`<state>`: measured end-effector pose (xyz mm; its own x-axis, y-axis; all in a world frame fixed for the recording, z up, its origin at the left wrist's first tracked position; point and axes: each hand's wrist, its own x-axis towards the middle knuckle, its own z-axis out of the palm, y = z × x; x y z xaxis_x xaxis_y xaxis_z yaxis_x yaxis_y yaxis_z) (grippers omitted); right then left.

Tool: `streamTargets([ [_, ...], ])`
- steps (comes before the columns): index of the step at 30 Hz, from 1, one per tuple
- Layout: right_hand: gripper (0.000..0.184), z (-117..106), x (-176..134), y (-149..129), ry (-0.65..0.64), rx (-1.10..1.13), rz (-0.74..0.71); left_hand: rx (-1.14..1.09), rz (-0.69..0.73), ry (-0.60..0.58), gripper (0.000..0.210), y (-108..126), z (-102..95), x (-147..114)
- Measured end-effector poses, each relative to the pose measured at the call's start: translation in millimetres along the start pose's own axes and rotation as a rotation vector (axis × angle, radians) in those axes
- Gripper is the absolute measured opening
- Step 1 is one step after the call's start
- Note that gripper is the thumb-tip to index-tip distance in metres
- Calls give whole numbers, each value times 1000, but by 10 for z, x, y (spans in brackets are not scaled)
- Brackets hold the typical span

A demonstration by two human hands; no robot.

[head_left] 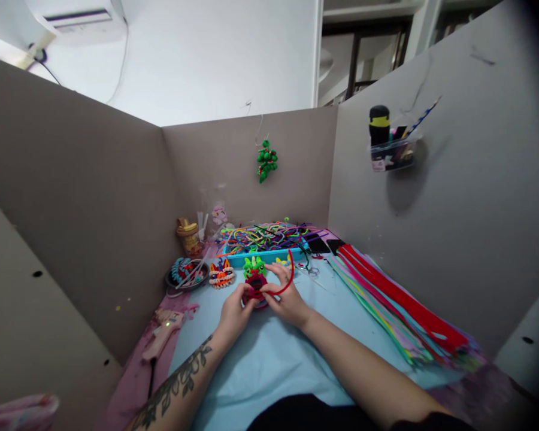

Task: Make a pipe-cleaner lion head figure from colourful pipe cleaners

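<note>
My left hand point(234, 308) pinches the left side of a dark red, ring-shaped pipe-cleaner piece point(256, 280). On its other side, the thumb and fingers of my right hand point(288, 304) close on a bright red pipe cleaner point(291, 267), whose free end curves upward past the fingers. Directly behind the ring is a green pipe-cleaner figure point(253, 265) with eyes; whether the two are joined I cannot tell. Left of it sits an orange and cream pipe-cleaner figure point(221, 273). A small yellow piece point(282, 261) is partly hidden behind my right hand.
A blue tray point(247, 258) heaped with pipe cleaners stands at the back. Long pipe cleaners point(399, 305) lie along the right. On the left are a dark bowl point(173, 282) and a pink glue gun point(166, 332). Scissors point(312, 271) lie right of the hands. Grey panels surround the table.
</note>
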<state>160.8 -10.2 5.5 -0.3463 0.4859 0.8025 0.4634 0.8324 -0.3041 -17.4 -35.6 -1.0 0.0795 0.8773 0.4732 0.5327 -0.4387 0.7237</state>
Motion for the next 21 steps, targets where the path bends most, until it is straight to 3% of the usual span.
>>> streamTargets([
  [6,18,35,-32,32,-90,57,-46,-257,-99,81,17,-75,-5,93],
  [11,18,41,-24,6,-61,118,-20,-154,-93,38,15,-66,-47,106],
  [21,10,162,8,-36,53,174,179,-38,-10,-31,23,34,-58,56],
])
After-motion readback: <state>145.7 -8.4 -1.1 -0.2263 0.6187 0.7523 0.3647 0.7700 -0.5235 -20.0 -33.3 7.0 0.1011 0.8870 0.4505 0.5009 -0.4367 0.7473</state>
